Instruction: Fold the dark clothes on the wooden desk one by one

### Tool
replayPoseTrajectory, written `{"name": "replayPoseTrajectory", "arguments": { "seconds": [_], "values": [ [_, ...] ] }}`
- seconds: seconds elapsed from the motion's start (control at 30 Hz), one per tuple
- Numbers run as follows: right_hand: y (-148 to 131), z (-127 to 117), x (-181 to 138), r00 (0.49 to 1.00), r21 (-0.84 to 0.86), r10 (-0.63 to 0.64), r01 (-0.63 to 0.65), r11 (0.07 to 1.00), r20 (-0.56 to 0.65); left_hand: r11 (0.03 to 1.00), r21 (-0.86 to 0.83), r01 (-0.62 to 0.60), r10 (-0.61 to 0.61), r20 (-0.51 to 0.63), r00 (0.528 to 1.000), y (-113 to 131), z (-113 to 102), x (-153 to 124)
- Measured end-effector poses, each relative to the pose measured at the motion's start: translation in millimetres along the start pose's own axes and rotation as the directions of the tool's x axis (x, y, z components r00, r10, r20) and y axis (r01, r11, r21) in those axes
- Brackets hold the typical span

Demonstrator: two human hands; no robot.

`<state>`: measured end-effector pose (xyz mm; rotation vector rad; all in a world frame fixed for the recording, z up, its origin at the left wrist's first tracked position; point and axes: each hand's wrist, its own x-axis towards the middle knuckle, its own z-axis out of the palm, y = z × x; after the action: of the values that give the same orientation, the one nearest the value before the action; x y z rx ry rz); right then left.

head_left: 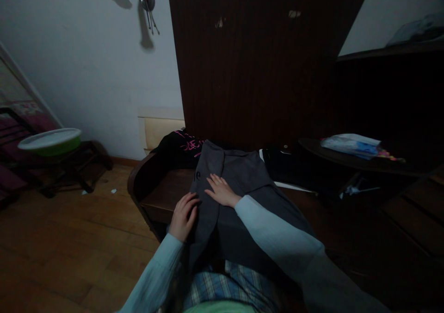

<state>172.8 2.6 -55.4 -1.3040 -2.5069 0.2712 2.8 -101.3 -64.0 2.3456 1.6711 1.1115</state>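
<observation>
A dark grey garment [239, 176] with a button on its front, apparently a jacket, lies spread over a dark wooden bench [163, 190] and hangs down over its front edge. My right hand [222, 190] rests flat on its upper part, fingers stretched out and apart. By the garment's left edge is my left hand [183, 215], fingers loosely bent against the cloth and thumb held away from them; nothing shows inside it. Another dark button sits at its fingertips. Just above and between the hands is the upper button [198, 176].
Black clothing with pink lettering [190, 146] lies behind the garment. At right, a dark shelf [312, 151] bears a blue-and-white packet [352, 145]. A green basin [55, 144] stands on a low dark stand at left. A tall dark panel [256, 72] rises behind the bench.
</observation>
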Motion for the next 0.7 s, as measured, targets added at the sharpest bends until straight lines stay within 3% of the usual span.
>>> {"name": "replayPoseTrajectory", "arguments": {
  "seconds": [0.07,0.1,0.2,0.27,0.33,0.57,0.7],
  "values": [
    [-1,-1,-1,1.000,0.009,0.001,-0.001,1.000,0.004,0.997,-0.038,0.064,-0.066,-0.047,0.997,7,-4,-23],
    [-1,-1,-1,1.000,0.015,0.003,-0.003,1.000,0.004,0.995,-0.049,0.085,-0.086,-0.012,0.996,10,-5,-35],
    [-3,-3,-1,1.000,0.021,0.007,-0.007,1.000,-0.001,0.994,-0.023,0.111,-0.104,0.223,0.969,20,-1,-61],
    [-3,-4,-1,1.000,0.013,0.008,-0.008,1.000,0.004,0.990,0.065,0.129,-0.144,0.373,0.916,24,3,-70],
    [-3,-3,-1,1.000,0.006,0.008,-0.008,1.000,0.004,0.973,0.169,0.158,-0.219,0.454,0.864,29,3,-73],
    [-2,-3,-1,1.000,-0.020,0.003,-0.003,1.000,-0.008,0.907,0.358,0.223,-0.386,0.490,0.781,42,-31,-92],
    [-4,-5,-3,1.000,-0.017,0.001,-0.001,1.000,0.000,0.883,0.417,0.215,-0.416,0.485,0.769,36,-37,-118]
  ]
}}
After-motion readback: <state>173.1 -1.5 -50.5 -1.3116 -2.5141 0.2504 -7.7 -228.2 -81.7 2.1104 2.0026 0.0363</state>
